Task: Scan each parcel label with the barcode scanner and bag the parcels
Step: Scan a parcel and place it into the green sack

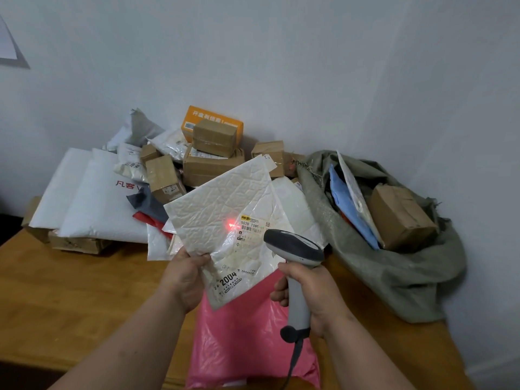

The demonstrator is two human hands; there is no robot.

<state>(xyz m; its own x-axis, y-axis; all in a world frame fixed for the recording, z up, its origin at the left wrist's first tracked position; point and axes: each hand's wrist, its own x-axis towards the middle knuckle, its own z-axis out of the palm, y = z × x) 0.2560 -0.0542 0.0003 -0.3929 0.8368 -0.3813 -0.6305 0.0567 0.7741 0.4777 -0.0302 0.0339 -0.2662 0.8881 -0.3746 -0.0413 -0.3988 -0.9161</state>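
Note:
My left hand [184, 277] holds a white bubble mailer [222, 209] by its lower left edge, tilted up above the table. A printed label [253, 228] sits on its right side, and a red scanner spot glows just left of the label. My right hand [312, 294] grips the handle of a grey barcode scanner [294, 249], whose dark head points at the label from the right. A green woven sack [394, 266] lies open at the right, with a brown box [399, 218] and blue and white parcels inside.
A pink plastic parcel [247, 333] lies on the wooden table [70, 291] below the mailer. A heap of cardboard boxes [208, 161], an orange box [213, 119] and large white mailers [92, 198] fills the back against the wall. The scanner cable hangs toward the front edge.

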